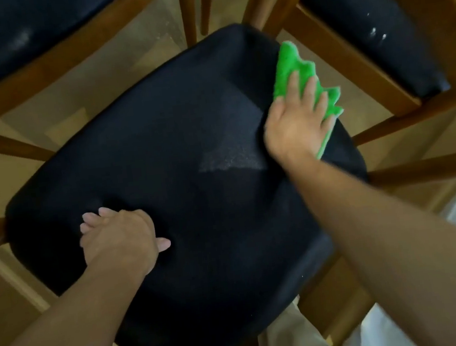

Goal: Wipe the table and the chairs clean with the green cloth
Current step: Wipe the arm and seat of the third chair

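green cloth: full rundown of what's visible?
The green cloth is bright green, fuzzy like microfibre, crumpled with wavy edges. It lies flat on the far right edge of the black seat cushion, partly overhanging it. The right hand presses on it with straight, spread fingers, covering its middle; cloth shows beyond the fingertips and along the hand's outer side. Nothing else touches it.

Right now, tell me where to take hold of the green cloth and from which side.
Take the green cloth by its bunched far corner, which sticks out past the fingertips of the right hand. That hand presses flat on the rest, at the right edge of the black chair seat. Come from above and pinch the raised folds there; nothing covers them.
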`<state>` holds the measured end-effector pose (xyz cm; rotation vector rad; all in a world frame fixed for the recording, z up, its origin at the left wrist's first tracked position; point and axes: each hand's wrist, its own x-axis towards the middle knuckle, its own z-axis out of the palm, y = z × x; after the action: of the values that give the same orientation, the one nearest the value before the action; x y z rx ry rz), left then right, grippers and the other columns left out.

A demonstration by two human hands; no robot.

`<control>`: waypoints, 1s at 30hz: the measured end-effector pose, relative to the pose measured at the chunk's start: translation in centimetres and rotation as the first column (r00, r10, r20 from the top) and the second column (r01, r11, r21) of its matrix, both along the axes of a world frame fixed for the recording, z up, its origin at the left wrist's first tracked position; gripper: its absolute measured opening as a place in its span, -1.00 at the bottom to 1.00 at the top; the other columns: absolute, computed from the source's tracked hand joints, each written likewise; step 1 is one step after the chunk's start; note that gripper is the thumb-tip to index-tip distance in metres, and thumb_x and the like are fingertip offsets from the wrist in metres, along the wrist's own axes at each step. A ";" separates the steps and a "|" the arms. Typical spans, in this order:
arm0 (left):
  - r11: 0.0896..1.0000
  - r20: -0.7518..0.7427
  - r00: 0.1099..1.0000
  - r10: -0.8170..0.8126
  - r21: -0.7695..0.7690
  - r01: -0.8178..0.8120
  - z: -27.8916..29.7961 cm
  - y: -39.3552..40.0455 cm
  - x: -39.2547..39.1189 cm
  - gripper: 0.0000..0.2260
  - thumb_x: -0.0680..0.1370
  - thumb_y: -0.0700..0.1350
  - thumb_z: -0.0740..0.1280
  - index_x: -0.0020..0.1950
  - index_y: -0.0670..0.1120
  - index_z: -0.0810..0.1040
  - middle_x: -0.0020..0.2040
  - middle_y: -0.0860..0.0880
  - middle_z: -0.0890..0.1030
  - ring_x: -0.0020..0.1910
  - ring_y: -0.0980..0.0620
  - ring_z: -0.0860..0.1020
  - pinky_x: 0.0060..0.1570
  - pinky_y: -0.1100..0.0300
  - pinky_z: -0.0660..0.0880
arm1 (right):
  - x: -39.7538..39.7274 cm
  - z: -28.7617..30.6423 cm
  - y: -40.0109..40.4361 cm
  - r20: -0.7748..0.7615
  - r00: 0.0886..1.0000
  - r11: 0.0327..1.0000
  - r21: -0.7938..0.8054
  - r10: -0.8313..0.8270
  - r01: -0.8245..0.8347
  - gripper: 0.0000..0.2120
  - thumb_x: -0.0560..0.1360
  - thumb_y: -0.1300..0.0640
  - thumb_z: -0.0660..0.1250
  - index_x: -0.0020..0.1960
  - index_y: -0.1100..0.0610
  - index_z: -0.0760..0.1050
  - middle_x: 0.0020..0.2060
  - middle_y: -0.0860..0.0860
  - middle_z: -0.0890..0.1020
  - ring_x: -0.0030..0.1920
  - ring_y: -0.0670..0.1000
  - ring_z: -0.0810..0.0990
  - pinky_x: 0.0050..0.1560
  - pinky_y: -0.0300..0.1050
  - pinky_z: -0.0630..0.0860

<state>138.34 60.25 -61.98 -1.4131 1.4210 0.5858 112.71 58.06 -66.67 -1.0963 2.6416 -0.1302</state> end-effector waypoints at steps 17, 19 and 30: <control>0.999 -0.033 0.999 0.043 -0.017 -0.043 -0.2 0.1 0.0 -0.32 0.50 0.25 0.29 0.45 -0.17 0.26 0.51 -0.36 0.05 0.48 -0.36 0.04 0.38 -0.15 0.20 | -0.8 -0.2 3.1 -0.046 0.990 0.990 0.052 0.132 -0.130 -0.46 0.61 -0.12 -0.04 0.57 -0.08 0.02 0.57 0.04 0.03 0.54 0.20 0.01 0.47 0.28 -0.04; 0.998 -0.012 0.998 0.054 -0.014 -0.054 -0.5 -0.2 -0.2 -0.29 0.49 0.25 0.31 0.46 -0.16 0.25 0.51 -0.35 0.05 0.49 -0.35 0.04 0.38 -0.14 0.20 | 4.7 0.0 5.3 -0.074 0.974 0.975 0.058 0.216 -0.212 -0.46 0.59 -0.12 -0.03 0.56 -0.09 0.05 0.57 0.05 0.07 0.53 0.22 0.03 0.47 0.30 -0.06; 0.999 -0.002 1.000 0.024 -0.031 -0.024 -0.4 0.2 0.3 -0.34 0.50 0.28 0.27 0.41 -0.15 0.32 0.49 -0.35 0.12 0.47 -0.34 0.12 0.35 -0.12 0.26 | -1.3 0.3 5.1 0.027 0.551 0.551 0.013 0.834 -0.834 -0.45 0.53 -0.16 0.08 0.50 -0.10 0.25 0.51 0.03 0.25 0.50 0.18 0.21 0.42 0.24 0.14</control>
<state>138.62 60.42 -62.42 -1.4562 1.4218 0.5829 111.45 63.18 -66.36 -2.1893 1.7874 0.0965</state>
